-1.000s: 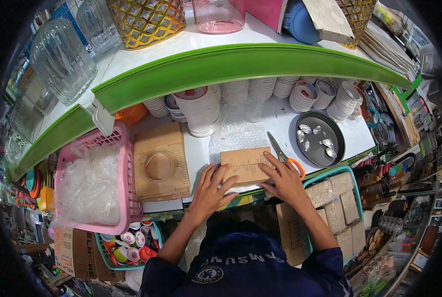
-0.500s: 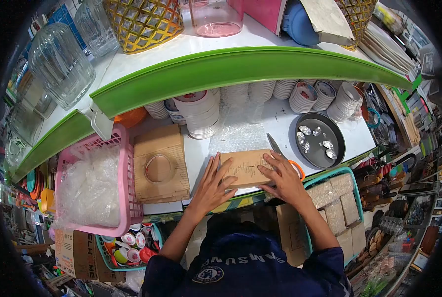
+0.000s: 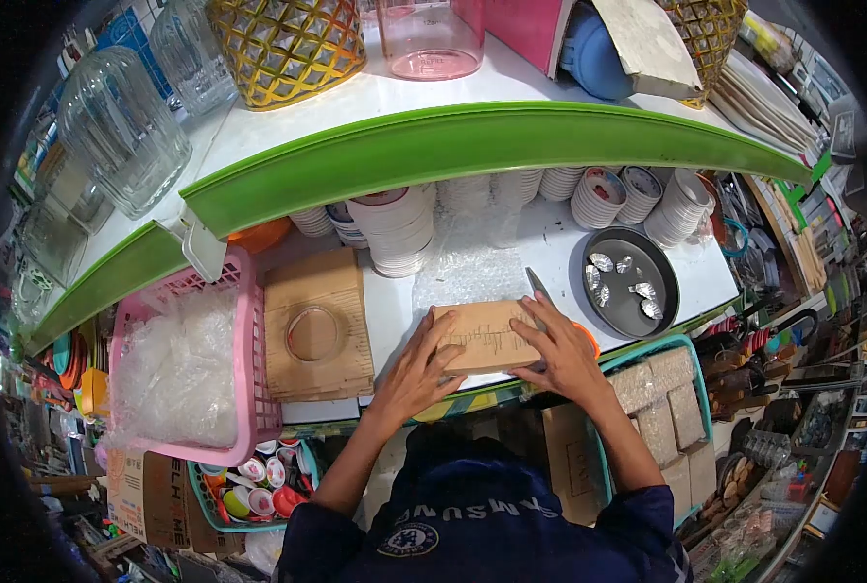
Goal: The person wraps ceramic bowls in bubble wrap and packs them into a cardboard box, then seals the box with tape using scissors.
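Packet (image 3: 487, 335): brown card, located at the 6 o'clock edge of the white table (image 3: 391, 301), directly between the hands; whether lifted slightly cannot be told
Left hand (image 3: 417, 371): grasping the packet's 9 o'clock end, fingers over the top, thumb toward 6
Right hand (image 3: 562, 352): grasping the 3 o'clock end in like manner
Long axis: roughly 9 to 3 o'clock, the 3 o'clock end set slightly farther from the person; no front or back distinguishable, dark marks running lengthwise on top
Handling: judged light, fairly stiff, dry and not slippery; contents hidden, fragility undetermined
Hold points: both short ends judged soundest
Bubble wrap (image 3: 468, 276): at 12 o'clock of the packet
Scissors (image 3: 586, 338): toward 3 o'clock, partly behind the right hand
Pan (image 3: 616, 306): between 2 and 3 o'clock, beyond the scissors
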Motion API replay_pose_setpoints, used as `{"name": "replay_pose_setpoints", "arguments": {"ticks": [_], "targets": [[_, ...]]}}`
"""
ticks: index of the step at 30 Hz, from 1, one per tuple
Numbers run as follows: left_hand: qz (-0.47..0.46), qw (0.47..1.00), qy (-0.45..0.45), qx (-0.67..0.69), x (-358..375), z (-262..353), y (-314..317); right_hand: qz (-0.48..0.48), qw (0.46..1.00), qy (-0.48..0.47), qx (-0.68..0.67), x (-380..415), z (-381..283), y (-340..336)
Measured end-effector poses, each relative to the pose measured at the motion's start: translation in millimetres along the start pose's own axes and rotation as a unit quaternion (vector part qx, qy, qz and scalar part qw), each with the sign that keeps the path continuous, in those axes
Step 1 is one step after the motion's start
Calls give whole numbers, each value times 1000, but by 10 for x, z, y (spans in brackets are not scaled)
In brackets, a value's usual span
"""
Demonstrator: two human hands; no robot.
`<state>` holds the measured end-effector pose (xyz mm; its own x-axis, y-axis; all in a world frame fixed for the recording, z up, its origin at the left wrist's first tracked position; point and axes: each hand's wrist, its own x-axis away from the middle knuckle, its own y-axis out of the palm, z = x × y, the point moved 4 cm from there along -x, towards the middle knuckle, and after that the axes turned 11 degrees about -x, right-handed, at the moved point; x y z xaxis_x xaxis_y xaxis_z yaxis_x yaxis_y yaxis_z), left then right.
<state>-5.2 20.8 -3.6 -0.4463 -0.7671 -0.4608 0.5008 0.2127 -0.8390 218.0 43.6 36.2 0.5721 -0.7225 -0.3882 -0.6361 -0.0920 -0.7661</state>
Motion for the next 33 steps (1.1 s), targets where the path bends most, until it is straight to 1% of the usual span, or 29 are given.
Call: {"name": "replay_pose_setpoints", "arguments": {"ticks": [5,7,14,16,24,26,30,33], "targets": [[-6,1000,-4,3,-22,24,-46,-10,1000,-8,-27,-22,20,-6],[-11,1000,-7,6,-17,20,-38,4,998,8,-63,-30,27,-29],[-8,1000,-7,8,-25,17,-40,-9,999,-9,-41,-43,11,-55],[-9,1000,-7,10,-19,13,-33,-20,998,36,-53,-14,49,-35],[-2,1000,-1,23,-20,9,-47,-19,997,19,-69,-1,72,-40],[-13,1000,-1,9,-11,31,-51,-26,997,19,-71,-3,66,-43],[-10,1000,1,6,14,43,-71,-38,996,36,-72,14,72,-44],[-24,1000,-4,8,18,67,-114,-53,994,47,-77,1,32,-79]]}}
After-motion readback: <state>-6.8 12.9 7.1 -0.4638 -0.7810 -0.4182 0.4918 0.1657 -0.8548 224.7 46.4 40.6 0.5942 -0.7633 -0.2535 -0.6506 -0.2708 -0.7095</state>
